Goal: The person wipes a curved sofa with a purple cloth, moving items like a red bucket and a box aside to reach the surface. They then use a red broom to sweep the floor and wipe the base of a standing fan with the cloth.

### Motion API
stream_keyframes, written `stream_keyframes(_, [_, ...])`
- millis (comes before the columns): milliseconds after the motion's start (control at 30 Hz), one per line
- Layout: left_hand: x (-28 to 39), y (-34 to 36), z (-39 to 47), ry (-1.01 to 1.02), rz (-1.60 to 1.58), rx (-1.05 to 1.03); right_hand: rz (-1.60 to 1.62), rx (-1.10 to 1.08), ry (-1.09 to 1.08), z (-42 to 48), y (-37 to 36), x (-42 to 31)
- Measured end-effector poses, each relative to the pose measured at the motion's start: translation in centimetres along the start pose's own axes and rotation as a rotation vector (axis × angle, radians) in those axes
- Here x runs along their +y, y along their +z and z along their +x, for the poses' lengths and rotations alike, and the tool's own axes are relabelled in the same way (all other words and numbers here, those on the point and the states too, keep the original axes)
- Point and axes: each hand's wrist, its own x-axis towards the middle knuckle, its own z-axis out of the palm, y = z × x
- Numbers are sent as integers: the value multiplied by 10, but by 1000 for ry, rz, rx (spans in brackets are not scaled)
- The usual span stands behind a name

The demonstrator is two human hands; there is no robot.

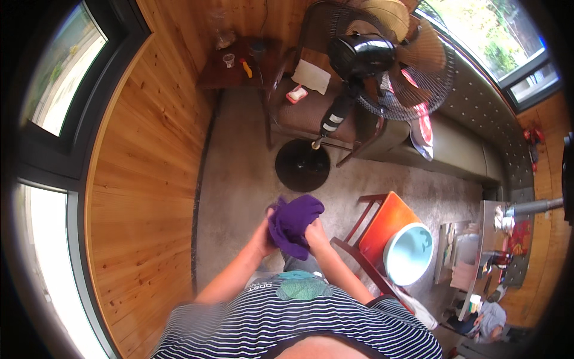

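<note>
A bunched purple cloth (293, 222) is held up in front of my body, above the floor. My left hand (265, 238) grips its left side, with part of the fingers covered by the folds. On the right side my right hand (316, 234) has hold of the cloth too, its fingers curled into it. Ahead of my hands stands a black pedestal fan (363, 56) on a round black base (302, 165). To the right, a pale blue plastic basin (409, 254) rests on an orange-topped wooden chair (386, 220).
A brown chair (309, 110) behind the fan bears a white cloth (311, 77) and a soap dish (297, 94). A small dark table (210, 80) stands by the wood-panelled wall (143, 193). A long padded bench (457, 150) runs along the right. Another person (491, 321) sits at the lower right.
</note>
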Motion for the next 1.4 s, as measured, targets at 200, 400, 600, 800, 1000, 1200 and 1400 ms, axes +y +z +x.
stream_keyframes(200, [13, 4, 41, 94, 35, 120, -944, 155, -260, 51, -7, -19])
stream_keyframes(400, [54, -7, 57, 103, 35, 284, -1101, 54, -283, 82, -10, -36])
stream_keyframes(600, [82, -10, 69, -180, 38, 124, -1216, -103, -9, 82, 31, 1])
stream_keyframes(800, [89, -70, 66, -367, 101, -33, -599, -18, 285, 107, 6, 71])
stream_keyframes(1000, [78, -189, 141, -331, 542, 167, -348, 66, 488, 188, -43, 168])
stream_keyframes(1200, [8, -320, 219, 79, 378, 703, -875, -17, 199, 337, -130, 238])
stream_keyframes(1400, [-30, -371, 282, 131, 883, 620, -1485, -26, -188, 503, -168, 278])
